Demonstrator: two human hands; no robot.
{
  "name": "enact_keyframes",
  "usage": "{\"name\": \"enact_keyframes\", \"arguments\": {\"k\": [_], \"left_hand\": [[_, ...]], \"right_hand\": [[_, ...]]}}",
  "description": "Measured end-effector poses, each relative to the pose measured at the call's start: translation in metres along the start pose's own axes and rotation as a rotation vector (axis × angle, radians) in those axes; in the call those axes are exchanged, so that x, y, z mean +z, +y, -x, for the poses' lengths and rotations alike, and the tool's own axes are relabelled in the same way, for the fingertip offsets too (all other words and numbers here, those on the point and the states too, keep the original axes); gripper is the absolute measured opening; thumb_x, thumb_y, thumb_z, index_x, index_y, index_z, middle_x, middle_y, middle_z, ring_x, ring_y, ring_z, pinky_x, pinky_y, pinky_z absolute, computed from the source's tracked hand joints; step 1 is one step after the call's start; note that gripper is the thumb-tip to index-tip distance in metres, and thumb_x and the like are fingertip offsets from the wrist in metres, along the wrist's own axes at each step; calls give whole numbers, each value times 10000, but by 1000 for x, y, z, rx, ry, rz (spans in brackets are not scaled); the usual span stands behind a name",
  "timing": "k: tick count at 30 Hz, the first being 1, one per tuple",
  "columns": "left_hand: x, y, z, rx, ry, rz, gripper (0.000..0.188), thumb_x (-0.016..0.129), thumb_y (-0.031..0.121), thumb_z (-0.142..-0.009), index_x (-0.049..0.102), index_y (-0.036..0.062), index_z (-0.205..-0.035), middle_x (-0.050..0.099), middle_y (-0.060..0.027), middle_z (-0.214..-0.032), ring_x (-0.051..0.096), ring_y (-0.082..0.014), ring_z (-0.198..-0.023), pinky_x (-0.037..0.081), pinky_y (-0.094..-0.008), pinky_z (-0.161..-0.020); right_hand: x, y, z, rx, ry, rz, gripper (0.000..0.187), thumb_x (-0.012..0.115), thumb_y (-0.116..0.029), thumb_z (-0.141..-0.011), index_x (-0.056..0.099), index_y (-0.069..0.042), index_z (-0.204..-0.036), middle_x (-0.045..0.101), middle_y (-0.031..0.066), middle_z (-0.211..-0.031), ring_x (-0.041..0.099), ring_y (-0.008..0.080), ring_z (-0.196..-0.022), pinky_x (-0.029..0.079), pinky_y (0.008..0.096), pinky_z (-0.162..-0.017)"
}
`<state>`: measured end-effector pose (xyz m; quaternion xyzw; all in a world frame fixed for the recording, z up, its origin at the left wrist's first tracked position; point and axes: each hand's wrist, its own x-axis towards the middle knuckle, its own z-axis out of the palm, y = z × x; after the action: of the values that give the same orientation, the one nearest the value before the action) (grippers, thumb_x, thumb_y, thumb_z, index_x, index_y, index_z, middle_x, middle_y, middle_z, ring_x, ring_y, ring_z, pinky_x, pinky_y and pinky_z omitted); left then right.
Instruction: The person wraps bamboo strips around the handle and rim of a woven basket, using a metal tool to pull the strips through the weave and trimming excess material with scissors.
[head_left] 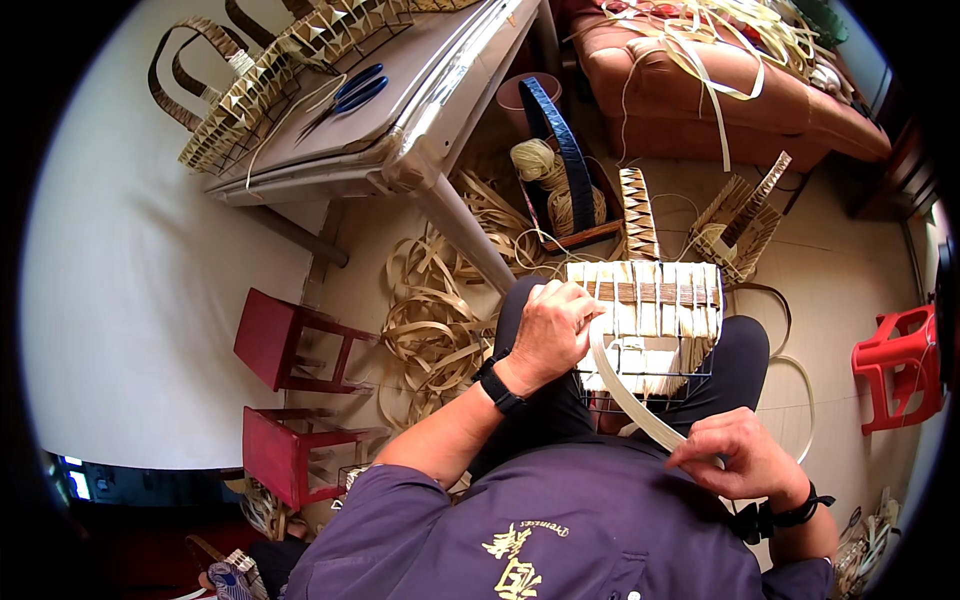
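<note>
A partly woven basket point(645, 300) rests on my lap between my knees, its dark wire grid bare on the near side. Pale strips and one brown band run across it, and a handle wrapped in brown and cream point(638, 212) rises at its far end. At the basket's left edge my left hand point(558, 330) is closed, pinching one end of a flat cream strip point(622, 393). From there the strip curves down to my right hand point(735, 455), whose fingers are bent round it near my waist. A loose length appears to trail beyond my right hand.
Loose tan strips point(425, 300) pile on the floor to my left, beside two red wooden stools point(270, 340). Blue-handled scissors point(360, 88) and handled baskets lie on the table point(440, 100). A blue-handled basket point(560, 140) holds twine. A red plastic stool point(897, 370) stands right.
</note>
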<state>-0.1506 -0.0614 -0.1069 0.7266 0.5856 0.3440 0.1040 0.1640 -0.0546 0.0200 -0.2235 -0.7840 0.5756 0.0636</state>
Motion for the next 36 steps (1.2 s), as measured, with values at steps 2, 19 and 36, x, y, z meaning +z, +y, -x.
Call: {"name": "enact_keyframes", "arguments": {"k": [2,19,36], "left_hand": [[-5,1,2,-1,-17,-1,122,751,195,-922,810,110,-986,716,-79,-966,653,-303,-972,465,-445,-868],[-51,84,8,467,140,87,490,868,128,-767,784,100,-1249,756,-107,-1262,744,-331,-1091,637,-427,-924],[-49,62,0,268,243,175,527,744,-116,-788,767,38,-1292,794,-172,-1128,779,-345,-994,643,-408,-868]], "right_hand": [[0,-4,4,1,-1,4,264,743,55,-813,813,-93,-1021,701,59,-785,691,238,-679,545,340,-603],[0,-33,10,-38,221,-50,309,758,70,-798,807,-48,-1080,708,73,-820,671,178,-697,520,302,-649],[-39,-42,139,154,789,578,212,678,77,-890,719,32,-1093,732,108,-962,684,195,-883,520,308,-793]]}}
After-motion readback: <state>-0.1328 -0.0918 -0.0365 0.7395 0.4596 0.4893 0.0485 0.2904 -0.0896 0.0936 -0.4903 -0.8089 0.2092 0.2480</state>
